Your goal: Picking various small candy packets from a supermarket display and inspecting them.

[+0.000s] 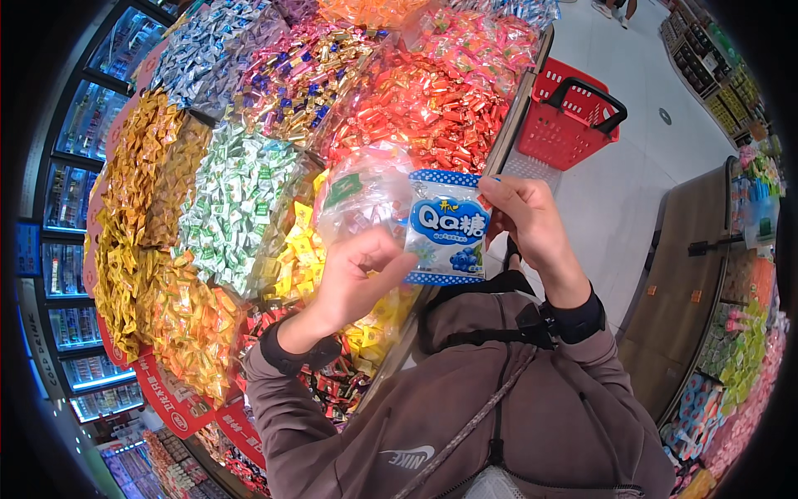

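My right hand (528, 218) pinches the upper right of a small blue-and-white gummy candy packet (445, 254), holding it upright with its printed front toward me. Dotted blue bands run along the packet's top and bottom, and berries are pictured in a lower corner. My left hand (359, 274) is closed, with curled fingers and its thumb reaching to the packet's lower left edge. From these fingers a crumpled clear plastic bag (363, 195) spreads over the candy display; a green patch shows on it. The exact grip on the bag is partly hidden.
Heaps of wrapped candies fill the display: red (424, 116), pale green (237, 195), orange (195, 324) and yellow (299, 254). A red shopping basket (565, 137) with a black handle stands at the right. Lit drink coolers (71, 195) line the left, and a brown shelf unit (686, 274) the right.
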{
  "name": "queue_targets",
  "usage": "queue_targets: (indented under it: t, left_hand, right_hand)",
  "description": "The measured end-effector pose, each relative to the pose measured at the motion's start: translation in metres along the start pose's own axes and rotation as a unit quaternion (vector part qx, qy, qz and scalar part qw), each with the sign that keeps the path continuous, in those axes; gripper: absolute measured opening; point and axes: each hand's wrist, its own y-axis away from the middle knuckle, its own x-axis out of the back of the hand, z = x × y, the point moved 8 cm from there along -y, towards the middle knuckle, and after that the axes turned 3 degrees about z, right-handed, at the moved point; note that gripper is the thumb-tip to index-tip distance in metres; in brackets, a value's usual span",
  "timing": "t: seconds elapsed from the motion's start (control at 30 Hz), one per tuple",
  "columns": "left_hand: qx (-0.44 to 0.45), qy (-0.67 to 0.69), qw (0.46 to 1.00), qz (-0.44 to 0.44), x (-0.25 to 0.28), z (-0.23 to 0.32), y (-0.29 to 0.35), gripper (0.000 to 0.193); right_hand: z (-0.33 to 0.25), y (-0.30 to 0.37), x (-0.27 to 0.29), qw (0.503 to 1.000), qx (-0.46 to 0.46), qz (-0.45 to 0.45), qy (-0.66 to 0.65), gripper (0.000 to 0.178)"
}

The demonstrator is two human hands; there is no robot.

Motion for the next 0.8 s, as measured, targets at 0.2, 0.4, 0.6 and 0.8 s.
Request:
queue_targets:
  t: [0.2,0.4,0.6,0.8]
  left_hand:
    - [-0.012,-0.014,1.000,-0.006,0.0007,-0.0005,-0.0001,0.008]
    - [-0.022,-0.024,0.999,0.003,-0.0005,0.0040,-0.0005,0.009]
    - [-0.020,-0.044,0.999,0.011,-0.0006,0.0054,0.0011,0.010]
    - [-0.032,-0.031,0.999,0.014,-0.0004,0.0044,-0.0003,0.011]
  right_hand:
    - [-0.0027,0.0008,-0.0007,1.000,0.008,-0.006,0.002,0.030]
    - [-0.0044,0.0011,-0.0031,1.000,0.013,-0.010,-0.008,0.030]
    - [-0.0054,0.0034,-0.0025,1.000,0.010,-0.001,-0.015,0.032]
    - [-0.0047,0.0035,-0.0022,1.000,0.009,-0.013,-0.017,0.032]
